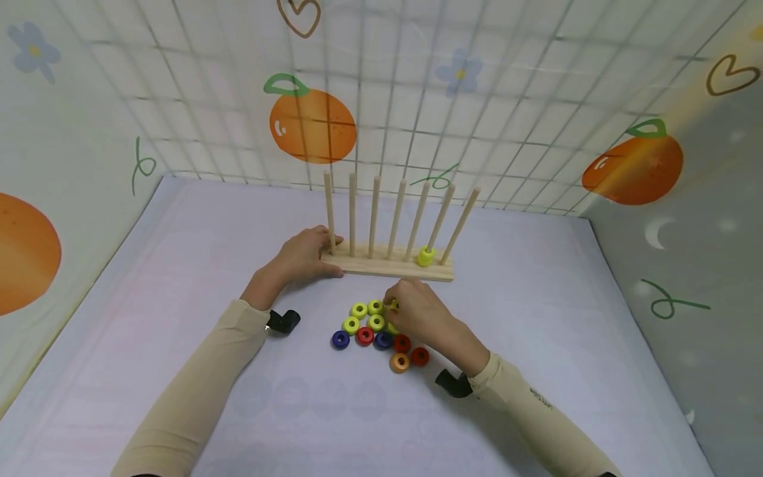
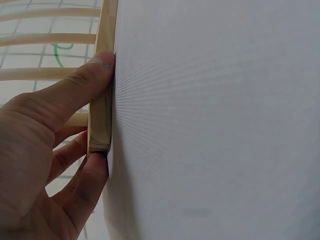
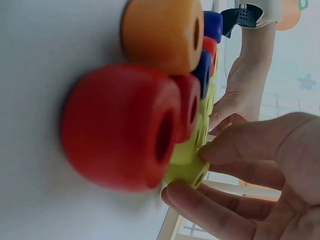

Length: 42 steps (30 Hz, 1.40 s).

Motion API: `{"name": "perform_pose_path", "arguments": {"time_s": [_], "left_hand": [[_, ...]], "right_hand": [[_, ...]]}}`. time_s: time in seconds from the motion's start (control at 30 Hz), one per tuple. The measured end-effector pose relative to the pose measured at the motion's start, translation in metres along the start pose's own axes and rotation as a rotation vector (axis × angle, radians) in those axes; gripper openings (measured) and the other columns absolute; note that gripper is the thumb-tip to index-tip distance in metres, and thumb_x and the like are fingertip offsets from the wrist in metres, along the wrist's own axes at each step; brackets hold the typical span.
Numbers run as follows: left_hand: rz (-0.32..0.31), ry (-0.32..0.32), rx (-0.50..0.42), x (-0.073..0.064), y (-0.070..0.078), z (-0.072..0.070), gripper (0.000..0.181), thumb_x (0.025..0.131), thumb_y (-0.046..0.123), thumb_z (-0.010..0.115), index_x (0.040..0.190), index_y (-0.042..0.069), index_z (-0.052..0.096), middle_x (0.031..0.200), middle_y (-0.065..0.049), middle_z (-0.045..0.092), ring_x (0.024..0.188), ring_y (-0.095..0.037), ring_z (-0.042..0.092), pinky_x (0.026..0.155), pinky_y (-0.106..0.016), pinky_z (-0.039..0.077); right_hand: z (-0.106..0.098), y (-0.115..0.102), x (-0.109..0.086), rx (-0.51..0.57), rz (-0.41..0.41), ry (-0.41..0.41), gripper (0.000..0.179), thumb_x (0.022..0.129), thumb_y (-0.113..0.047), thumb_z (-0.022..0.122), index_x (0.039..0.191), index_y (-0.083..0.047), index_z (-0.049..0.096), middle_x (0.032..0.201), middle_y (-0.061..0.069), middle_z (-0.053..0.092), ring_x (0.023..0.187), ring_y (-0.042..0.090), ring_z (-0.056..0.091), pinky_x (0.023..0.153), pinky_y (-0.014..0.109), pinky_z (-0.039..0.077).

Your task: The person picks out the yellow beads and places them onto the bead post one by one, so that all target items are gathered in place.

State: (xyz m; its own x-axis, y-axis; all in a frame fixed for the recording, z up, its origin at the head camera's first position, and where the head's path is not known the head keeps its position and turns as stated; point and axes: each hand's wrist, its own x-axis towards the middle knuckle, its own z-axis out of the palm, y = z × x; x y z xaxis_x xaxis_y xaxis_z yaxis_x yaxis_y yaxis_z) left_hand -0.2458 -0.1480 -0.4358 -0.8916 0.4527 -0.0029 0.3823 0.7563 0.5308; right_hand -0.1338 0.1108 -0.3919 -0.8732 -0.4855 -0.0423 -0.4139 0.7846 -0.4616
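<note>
Circling one rack peg (image 1: 440, 218): yellow bead or beads (image 1: 426, 257)

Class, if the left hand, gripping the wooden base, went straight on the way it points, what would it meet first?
Probably the leftmost peg, standing just ahead of the left hand; whether the two touch is hard to judge.

A booth-like place; whether home or workplace cannot be told. Gridded sheeting (image 1: 512, 132) printed with oranges (image 1: 312, 126) and hearts (image 1: 292, 30) backs the tabletop (image 1: 524, 285) at its far edge; a wall (image 1: 71, 146) with a blue flower (image 1: 30, 61) flanks its left edge, one with a pale moon (image 1: 652, 237) its right.
</note>
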Motion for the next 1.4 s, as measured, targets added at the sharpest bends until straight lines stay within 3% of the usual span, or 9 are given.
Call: {"name": "perform_pose_path", "arguments": {"time_s": [0.23, 0.6, 1.17, 1.4], "left_hand": [[-0.007, 0.000, -0.006, 0.000, -0.002, 0.002, 0.074, 0.075, 0.042, 0.087, 0.137, 0.010, 0.063, 0.130, -0.008, 0.059, 0.109, -0.026, 0.054, 0.087, -0.043, 0.044], [0.005, 0.002, -0.003, -0.001, -0.001, 0.000, 0.074, 0.075, 0.043, 0.087, 0.136, 0.008, 0.063, 0.127, -0.008, 0.060, 0.104, -0.024, 0.053, 0.083, -0.041, 0.044], [0.016, 0.000, -0.008, 0.001, -0.001, 0.001, 0.066, 0.075, 0.043, 0.088, 0.125, 0.005, 0.068, 0.133, -0.004, 0.060, 0.106, -0.023, 0.054, 0.083, -0.040, 0.045], [0.008, 0.006, -0.009, 0.000, -0.001, 0.001, 0.069, 0.075, 0.043, 0.088, 0.130, 0.007, 0.067, 0.131, -0.006, 0.061, 0.104, -0.024, 0.054, 0.083, -0.041, 0.044]], "right_hand": [[-0.002, 0.000, -0.002, -0.028, 0.024, 0.001, 0.020, 0.083, -0.001, 0.076, 0.103, -0.002, 0.078, 0.106, 0.010, 0.073, 0.076, 0.014, 0.060, 0.059, 0.024, 0.047], [-0.005, 0.001, -0.004, -0.052, -0.025, 0.080, 0.028, 0.076, 0.009, 0.069, 0.099, -0.003, 0.080, 0.096, 0.009, 0.072, 0.069, 0.015, 0.053, 0.049, 0.021, 0.036], [-0.021, 0.000, -0.009, -0.052, -0.013, 0.153, 0.021, 0.080, 0.003, 0.074, 0.101, -0.001, 0.079, 0.097, 0.009, 0.074, 0.080, 0.017, 0.067, 0.062, 0.027, 0.051], [-0.031, 0.000, -0.011, -0.066, -0.031, 0.191, 0.019, 0.082, 0.002, 0.075, 0.100, -0.001, 0.079, 0.094, 0.008, 0.074, 0.082, 0.019, 0.069, 0.065, 0.032, 0.054]]}}
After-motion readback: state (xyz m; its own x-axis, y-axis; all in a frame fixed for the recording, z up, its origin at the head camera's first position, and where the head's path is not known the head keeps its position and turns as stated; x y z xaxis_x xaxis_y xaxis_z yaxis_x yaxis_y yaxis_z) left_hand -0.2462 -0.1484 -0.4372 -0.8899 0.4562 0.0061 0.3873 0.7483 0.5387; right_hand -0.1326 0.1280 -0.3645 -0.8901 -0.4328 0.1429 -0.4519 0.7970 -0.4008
